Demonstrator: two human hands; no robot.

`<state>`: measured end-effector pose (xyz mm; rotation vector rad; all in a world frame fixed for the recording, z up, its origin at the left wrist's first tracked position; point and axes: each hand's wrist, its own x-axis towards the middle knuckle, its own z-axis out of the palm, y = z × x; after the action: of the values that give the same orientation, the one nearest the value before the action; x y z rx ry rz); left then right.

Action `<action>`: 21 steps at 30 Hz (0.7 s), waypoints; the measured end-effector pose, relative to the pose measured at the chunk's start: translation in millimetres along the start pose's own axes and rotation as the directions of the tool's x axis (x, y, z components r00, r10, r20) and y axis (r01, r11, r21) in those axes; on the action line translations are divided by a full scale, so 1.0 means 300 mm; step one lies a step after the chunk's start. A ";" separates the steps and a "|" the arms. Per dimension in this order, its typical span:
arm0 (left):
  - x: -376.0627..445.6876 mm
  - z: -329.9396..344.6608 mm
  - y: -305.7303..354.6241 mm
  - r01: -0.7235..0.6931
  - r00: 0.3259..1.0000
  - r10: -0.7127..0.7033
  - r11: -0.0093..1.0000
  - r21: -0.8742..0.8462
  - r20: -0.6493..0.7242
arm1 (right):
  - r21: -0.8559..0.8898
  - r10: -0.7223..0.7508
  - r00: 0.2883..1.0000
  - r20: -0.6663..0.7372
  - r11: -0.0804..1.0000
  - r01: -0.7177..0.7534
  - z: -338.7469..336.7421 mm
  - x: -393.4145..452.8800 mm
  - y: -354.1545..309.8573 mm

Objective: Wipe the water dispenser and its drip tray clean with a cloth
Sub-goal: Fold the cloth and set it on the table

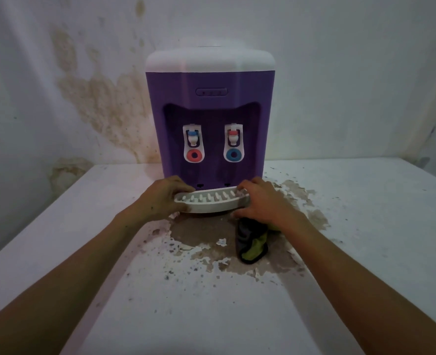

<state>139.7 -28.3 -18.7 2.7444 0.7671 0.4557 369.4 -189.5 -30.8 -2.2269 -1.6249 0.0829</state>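
Note:
A purple water dispenser (210, 98) with a white top stands at the back of a white counter, with two taps in its front recess. Just in front of its base is the white slotted drip tray (211, 203). My left hand (164, 198) grips the tray's left end. At the other end my right hand (259, 201) grips the tray, and a grey and green cloth (251, 243) hangs down under that palm onto the counter. How the cloth is held is hidden by the hand.
The white counter (365, 226) has a patch of peeled, flaking paint in front of the dispenser. A stained white wall (96, 98) stands close behind. The counter's left edge drops off at the left.

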 end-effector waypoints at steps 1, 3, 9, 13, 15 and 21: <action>0.011 0.005 -0.007 0.003 1.000 -0.003 1.000 -0.009 -0.003 | 0.004 0.003 1.000 -0.023 1.000 -0.003 0.004 0.010 0.002; 0.022 0.019 -0.022 0.019 1.000 -0.019 0.999 -0.046 -0.014 | 0.015 0.011 0.998 -0.064 1.000 -0.010 0.012 0.021 -0.001; 0.037 0.074 -0.063 0.006 0.997 -0.016 0.992 -0.126 -0.082 | -0.026 0.027 0.985 -0.170 0.999 -0.032 0.053 0.065 -0.003; 0.033 0.116 -0.070 -0.008 0.976 -0.001 0.999 -0.042 -0.217 | -0.089 -0.010 0.977 -0.214 0.996 -0.009 0.087 0.087 0.000; 0.032 0.129 -0.065 -0.015 0.961 0.016 1.000 0.005 -0.274 | -0.096 -0.017 0.969 -0.245 0.995 -0.007 0.097 0.097 0.001; 0.060 0.170 -0.036 -0.018 0.972 0.078 0.965 0.260 -0.221 | -0.159 -0.013 0.976 -0.217 0.987 -0.023 0.105 0.119 0.003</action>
<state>167.9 -17.6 -65.0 2.9912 0.8701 0.7439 373.5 -148.3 -53.9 -2.2655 -1.5545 -0.2908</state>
